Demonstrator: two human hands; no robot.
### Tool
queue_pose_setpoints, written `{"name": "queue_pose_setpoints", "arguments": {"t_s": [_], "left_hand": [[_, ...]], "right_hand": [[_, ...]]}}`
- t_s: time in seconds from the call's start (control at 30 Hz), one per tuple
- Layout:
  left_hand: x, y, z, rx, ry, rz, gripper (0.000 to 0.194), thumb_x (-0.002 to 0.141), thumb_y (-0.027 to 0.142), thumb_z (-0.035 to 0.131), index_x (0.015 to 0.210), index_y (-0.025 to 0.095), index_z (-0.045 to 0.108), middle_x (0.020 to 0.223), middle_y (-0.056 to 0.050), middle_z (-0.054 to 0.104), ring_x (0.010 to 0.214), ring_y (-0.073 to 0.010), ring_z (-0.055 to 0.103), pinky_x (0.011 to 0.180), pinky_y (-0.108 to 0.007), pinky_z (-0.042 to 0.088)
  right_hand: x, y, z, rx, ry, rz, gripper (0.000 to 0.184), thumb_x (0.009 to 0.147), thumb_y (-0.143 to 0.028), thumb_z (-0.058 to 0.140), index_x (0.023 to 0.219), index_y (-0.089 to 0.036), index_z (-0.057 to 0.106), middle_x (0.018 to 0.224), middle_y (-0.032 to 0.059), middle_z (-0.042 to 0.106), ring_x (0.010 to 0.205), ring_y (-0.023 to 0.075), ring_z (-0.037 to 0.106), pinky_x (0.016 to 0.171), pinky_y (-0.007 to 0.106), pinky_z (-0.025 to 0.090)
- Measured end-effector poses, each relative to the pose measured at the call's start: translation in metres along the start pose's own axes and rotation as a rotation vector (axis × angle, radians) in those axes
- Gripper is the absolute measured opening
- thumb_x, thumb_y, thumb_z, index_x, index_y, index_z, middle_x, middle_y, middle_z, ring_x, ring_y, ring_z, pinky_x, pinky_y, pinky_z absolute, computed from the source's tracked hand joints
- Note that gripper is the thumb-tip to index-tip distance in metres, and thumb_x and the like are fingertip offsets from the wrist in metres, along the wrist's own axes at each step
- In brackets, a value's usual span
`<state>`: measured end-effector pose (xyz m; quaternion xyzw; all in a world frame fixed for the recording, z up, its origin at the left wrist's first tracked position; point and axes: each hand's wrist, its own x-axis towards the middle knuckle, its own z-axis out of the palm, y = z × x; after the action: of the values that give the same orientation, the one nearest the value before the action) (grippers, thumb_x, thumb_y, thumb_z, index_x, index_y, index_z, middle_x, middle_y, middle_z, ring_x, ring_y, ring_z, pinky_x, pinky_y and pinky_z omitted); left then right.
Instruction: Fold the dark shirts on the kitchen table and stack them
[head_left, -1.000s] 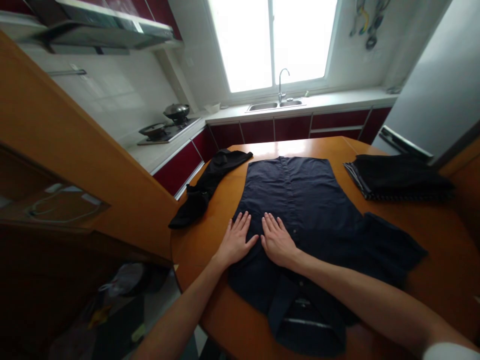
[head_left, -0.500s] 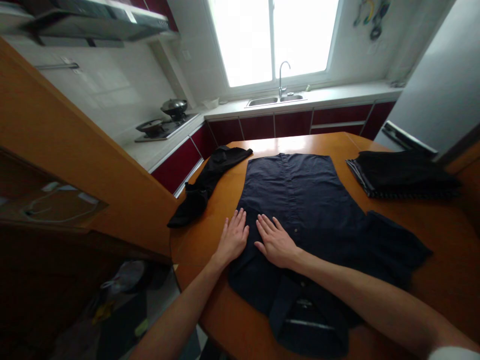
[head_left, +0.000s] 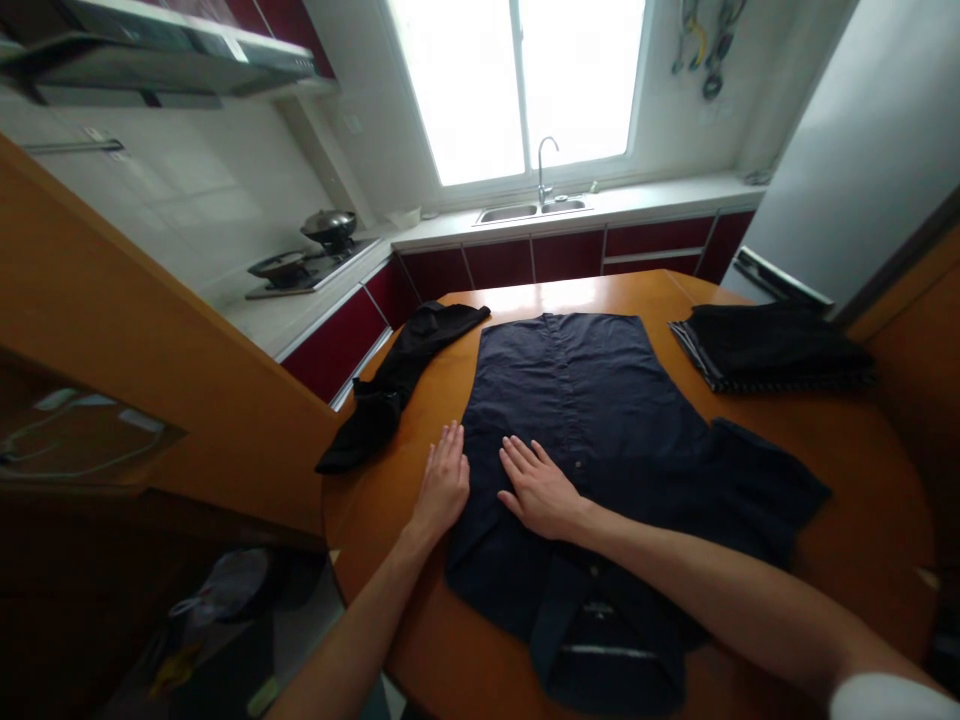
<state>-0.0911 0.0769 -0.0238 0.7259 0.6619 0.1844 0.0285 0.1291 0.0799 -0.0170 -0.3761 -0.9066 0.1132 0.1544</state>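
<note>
A dark navy button-up shirt [head_left: 600,400] lies spread front up on the wooden table, its collar towards me and its hem towards the window. One short sleeve sticks out to the right; the left sleeve does not show beyond the shirt's side. My right hand [head_left: 541,490] rests flat on the shirt's chest, fingers extended. At the shirt's left edge, my left hand [head_left: 444,484] lies flat with straight fingers, partly over the bare wood. Neither hand grips anything.
The wooden table [head_left: 397,620] has a rounded edge. A crumpled black garment [head_left: 401,375] lies at its left side, and a stack of folded dark clothes [head_left: 776,345] at its right. Beyond stand a counter with a sink [head_left: 510,213] and a stove with pans [head_left: 330,228].
My left hand has slid left off the shirt's front to its side edge. My right hand stays on the shirt's chest. The view has shifted slightly.
</note>
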Motion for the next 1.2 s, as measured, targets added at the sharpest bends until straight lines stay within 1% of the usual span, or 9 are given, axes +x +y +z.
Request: {"name": "queue_pose_setpoints", "arguments": {"t_s": [0.17,0.4,0.57,0.7,0.77,0.87,0.97,1.1,1.2], "left_hand": [[-0.003,0.008,0.002,0.066,-0.116,0.122,0.055,0.104,0.033,0.032,0.156,0.02,0.035,0.164,-0.011,0.03,0.153,-0.0263,0.024,0.122,-0.056,0.023],[0.002,0.014,-0.007,0.164,-0.164,0.108,0.059,0.105,0.041,0.031,0.157,0.014,0.031,0.166,-0.015,0.023,0.154,-0.0288,0.021,0.121,-0.061,0.022],[0.028,0.05,-0.018,0.167,-0.137,0.196,0.061,0.103,0.043,0.037,0.157,0.013,0.033,0.166,-0.014,0.023,0.155,-0.0311,0.016,0.122,-0.058,0.022],[0.044,0.09,0.001,0.131,-0.169,0.301,0.057,0.103,0.043,0.04,0.156,0.022,0.036,0.167,-0.009,0.022,0.154,-0.0318,0.017,0.12,-0.06,0.023],[0.045,0.103,0.016,0.119,-0.181,0.309,0.057,0.104,0.045,0.039,0.156,0.024,0.036,0.167,-0.01,0.022,0.154,-0.0321,0.017,0.12,-0.061,0.023],[0.043,0.107,0.033,0.13,-0.178,0.318,0.056,0.104,0.046,0.038,0.156,0.023,0.038,0.165,-0.011,0.027,0.154,-0.0319,0.02,0.12,-0.061,0.022],[0.043,0.102,0.039,0.137,-0.166,0.34,0.056,0.104,0.047,0.037,0.155,0.024,0.04,0.164,-0.01,0.031,0.153,-0.0311,0.022,0.121,-0.06,0.023],[0.048,0.097,0.04,0.143,-0.16,0.352,0.056,0.104,0.048,0.037,0.154,0.023,0.042,0.164,-0.009,0.03,0.153,-0.0312,0.022,0.121,-0.059,0.023],[0.049,0.098,0.04,0.167,-0.18,0.348,0.056,0.104,0.047,0.035,0.154,0.022,0.042,0.164,-0.008,0.03,0.153,-0.0303,0.022,0.121,-0.058,0.023]], "right_hand": [[0.004,-0.004,-0.007,0.066,0.02,0.061,0.071,0.104,-0.05,0.035,0.157,-0.003,0.03,0.164,0.0193,0.024,0.154,0.0265,0.018,0.125,0.046,0.018],[-0.004,0.005,-0.056,0.214,0.081,0.118,0.074,0.103,-0.053,0.033,0.159,-0.005,0.025,0.165,0.0179,0.022,0.155,0.0261,0.015,0.125,0.046,0.017],[-0.031,0.046,-0.072,0.191,0.116,0.29,0.07,0.101,-0.045,0.04,0.159,-0.008,0.027,0.165,0.0174,0.024,0.155,0.0275,0.016,0.124,0.05,0.015],[-0.063,0.085,-0.077,0.174,0.131,0.436,0.066,0.097,-0.04,0.048,0.156,-0.011,0.036,0.163,0.0194,0.027,0.153,0.0299,0.02,0.122,0.054,0.019],[-0.083,0.108,-0.084,0.183,0.198,0.51,0.064,0.096,-0.04,0.051,0.152,-0.011,0.042,0.162,0.0203,0.032,0.152,0.0303,0.025,0.121,0.053,0.023],[-0.12,0.15,-0.099,0.155,0.392,0.642,0.057,0.093,-0.04,0.055,0.143,-0.012,0.054,0.154,0.0201,0.045,0.145,0.03,0.04,0.119,0.047,0.032],[-0.162,0.191,-0.115,0.023,0.539,0.896,0.051,0.089,-0.034,0.06,0.134,-0.01,0.062,0.137,0.0213,0.061,0.129,0.0321,0.056,0.111,0.046,0.041],[-0.206,0.222,-0.128,-0.146,0.471,1.193,0.053,0.082,-0.038,0.069,0.126,-0.008,0.066,0.121,0.0238,0.067,0.117,0.0363,0.062,0.103,0.047,0.046],[-0.222,0.228,-0.13,-0.119,0.355,1.24,0.048,0.075,-0.041,0.077,0.114,-0.013,0.07,0.114,0.0198,0.07,0.109,0.0335,0.066,0.095,0.044,0.05]]}}
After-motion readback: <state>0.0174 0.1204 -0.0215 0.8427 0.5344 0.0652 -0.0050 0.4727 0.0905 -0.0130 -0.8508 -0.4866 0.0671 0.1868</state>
